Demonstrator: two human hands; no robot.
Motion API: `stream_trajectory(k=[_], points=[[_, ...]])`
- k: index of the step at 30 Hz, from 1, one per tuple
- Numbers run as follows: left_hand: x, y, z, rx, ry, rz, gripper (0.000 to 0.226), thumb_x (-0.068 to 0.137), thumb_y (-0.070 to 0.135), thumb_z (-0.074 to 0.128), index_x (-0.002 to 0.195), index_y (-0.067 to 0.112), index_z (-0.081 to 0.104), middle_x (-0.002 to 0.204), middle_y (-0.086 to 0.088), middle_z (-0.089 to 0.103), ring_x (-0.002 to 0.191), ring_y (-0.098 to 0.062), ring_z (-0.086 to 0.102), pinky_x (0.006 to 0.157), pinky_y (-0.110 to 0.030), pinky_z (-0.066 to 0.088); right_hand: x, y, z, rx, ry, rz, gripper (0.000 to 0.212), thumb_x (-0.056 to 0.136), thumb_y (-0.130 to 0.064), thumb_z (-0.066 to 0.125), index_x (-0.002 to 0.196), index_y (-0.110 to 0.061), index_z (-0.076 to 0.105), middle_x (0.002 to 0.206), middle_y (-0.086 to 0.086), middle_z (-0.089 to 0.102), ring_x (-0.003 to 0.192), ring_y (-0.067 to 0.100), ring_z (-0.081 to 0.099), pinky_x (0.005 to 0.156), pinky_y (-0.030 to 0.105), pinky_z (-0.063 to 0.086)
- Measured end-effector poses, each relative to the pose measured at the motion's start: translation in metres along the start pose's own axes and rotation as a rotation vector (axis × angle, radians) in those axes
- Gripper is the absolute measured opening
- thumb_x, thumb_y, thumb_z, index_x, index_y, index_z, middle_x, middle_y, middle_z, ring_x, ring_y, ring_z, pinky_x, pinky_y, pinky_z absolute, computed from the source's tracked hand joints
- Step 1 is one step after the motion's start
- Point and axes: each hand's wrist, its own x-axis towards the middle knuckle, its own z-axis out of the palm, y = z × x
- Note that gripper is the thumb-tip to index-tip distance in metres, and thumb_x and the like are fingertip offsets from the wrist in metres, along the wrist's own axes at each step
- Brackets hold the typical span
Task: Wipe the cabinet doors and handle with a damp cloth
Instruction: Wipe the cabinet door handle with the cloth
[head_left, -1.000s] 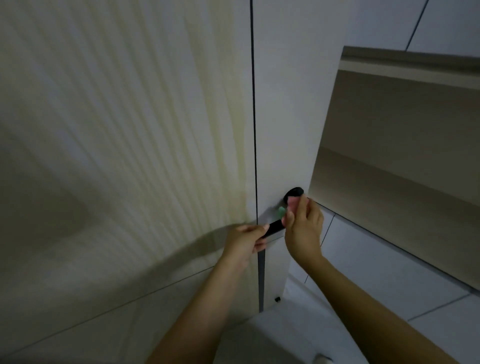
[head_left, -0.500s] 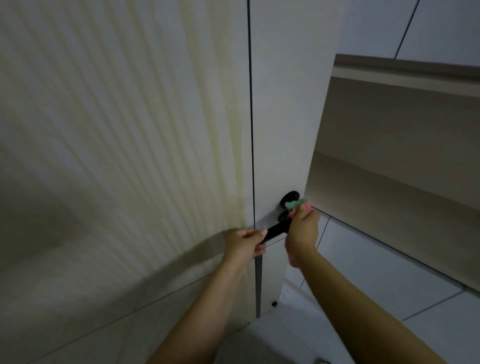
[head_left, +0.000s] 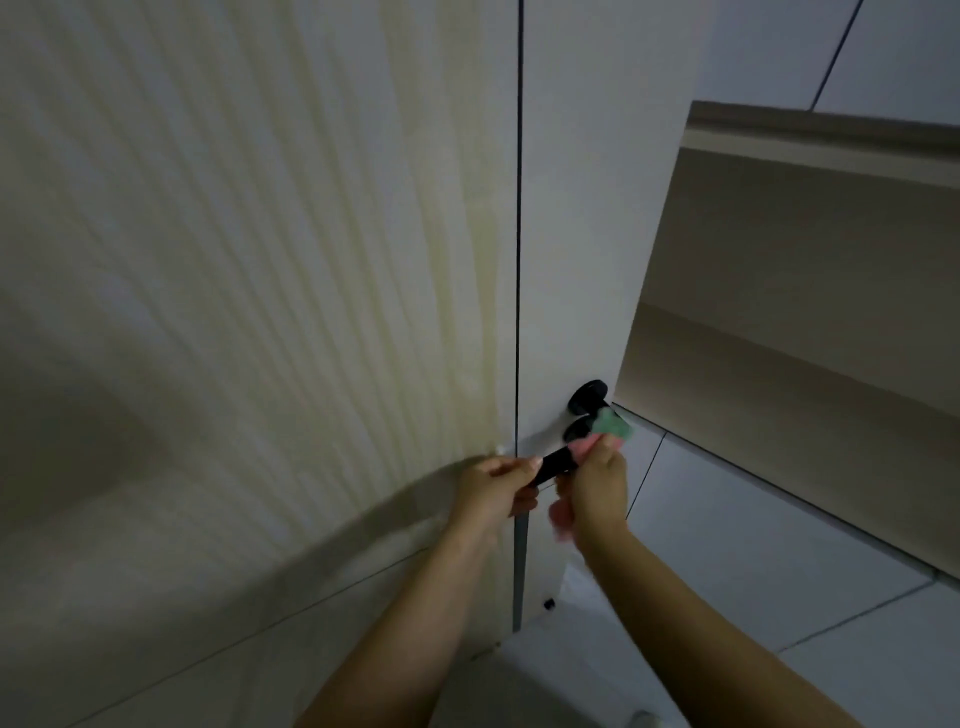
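Observation:
A pale door (head_left: 571, 208) stands ahead, right of a thin vertical gap. A black lever handle (head_left: 558, 458) with a round black base (head_left: 587, 396) sticks out of the door low down. My left hand (head_left: 493, 491) grips the free end of the lever. My right hand (head_left: 595, 488) holds a pink and green cloth (head_left: 613, 428) wrapped over the lever's middle. Cloth pokes out above and below my fist. The part of the lever under the cloth is hidden.
A ribbed cream panel (head_left: 260, 260) fills the left. A beige wooden board (head_left: 805, 338) leans in from the right. Pale floor tiles (head_left: 753, 545) lie below it. A small black stopper (head_left: 548, 604) sits near the door's bottom edge.
My right hand has slid the cloth down the lever from near the round base toward my left hand. The left hand has kept its grip on the lever's end.

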Motion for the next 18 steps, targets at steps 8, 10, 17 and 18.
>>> stream_trajectory(k=[8, 10, 17, 18], points=[[-0.001, 0.003, -0.010, 0.092, 0.005, 0.062, 0.012, 0.090, 0.028, 0.064, 0.084, 0.018, 0.065, 0.074, 0.000, 0.059, 0.065, -0.010, 0.053, 0.058, -0.020, 0.046, -0.008, 0.002, 0.014, -0.107, -0.022, -0.103, 0.037, 0.103, -0.037, 0.025, 0.101, -0.009, 0.050, 0.079, 0.003, 0.054, 0.075, 0.020, 0.054, 0.055, 0.026, 0.039], [0.000, 0.002, -0.010, 0.126, 0.006, 0.066, 0.011, 0.090, 0.030, 0.064, 0.091, 0.019, 0.066, 0.077, 0.003, 0.061, 0.070, -0.009, 0.055, 0.061, -0.021, 0.044, -0.012, 0.010, 0.016, -0.146, -0.097, -0.092, 0.040, 0.102, -0.039, 0.025, 0.109, -0.007, 0.048, 0.084, 0.005, 0.057, 0.076, 0.020, 0.057, 0.066, 0.030, 0.050], [0.007, -0.003, -0.010, 0.063, 0.015, 0.027, 0.010, 0.086, 0.029, 0.068, 0.082, 0.020, 0.065, 0.069, 0.000, 0.057, 0.060, -0.010, 0.048, 0.054, -0.022, 0.038, 0.011, -0.004, -0.004, -0.249, -0.078, -0.145, 0.051, 0.103, -0.037, 0.022, 0.106, -0.002, 0.059, 0.078, 0.008, 0.058, 0.067, 0.015, 0.052, 0.058, 0.027, 0.042], [0.007, -0.001, -0.008, 0.050, 0.013, 0.017, 0.012, 0.087, 0.028, 0.067, 0.082, 0.019, 0.064, 0.068, -0.001, 0.057, 0.058, -0.010, 0.048, 0.052, -0.021, 0.037, 0.020, -0.009, -0.006, -0.238, -0.044, -0.141, 0.050, 0.103, -0.037, 0.022, 0.108, -0.002, 0.058, 0.077, 0.007, 0.057, 0.067, 0.016, 0.052, 0.058, 0.028, 0.042]])
